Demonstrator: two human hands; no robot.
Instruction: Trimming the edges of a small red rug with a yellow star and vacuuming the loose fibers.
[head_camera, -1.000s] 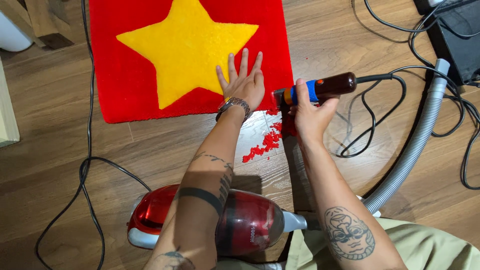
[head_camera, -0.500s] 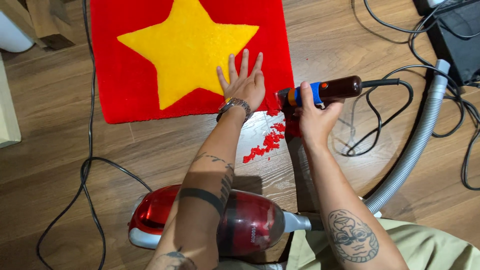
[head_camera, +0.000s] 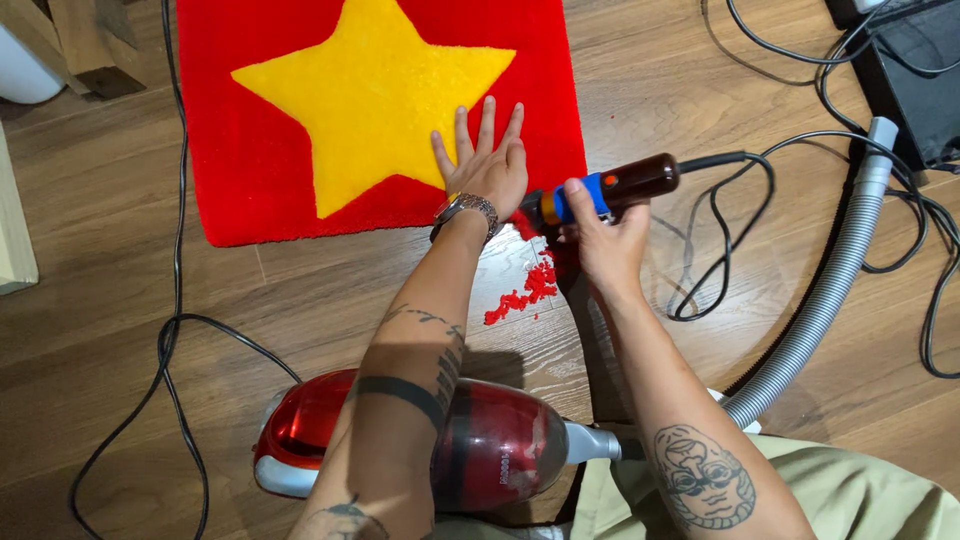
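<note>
- Left hand (head_camera: 487, 168) pressing flat, fingers spread, on red rug (head_camera: 250, 170) at frame centre; right hand (head_camera: 600, 240) gripping corded trimmer (head_camera: 605, 188) at rug's lower right corner.
- Risking nicked left fingers, trimmer head running close beside them.
- Risking cable (head_camera: 720, 220) snagging.

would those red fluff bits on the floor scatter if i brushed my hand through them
Probably: the red fluff bits lie as small loose clumps on smooth wooden floor, so they look very light and likely slide or drift. Being fibre, they may also cling to skin.
</note>
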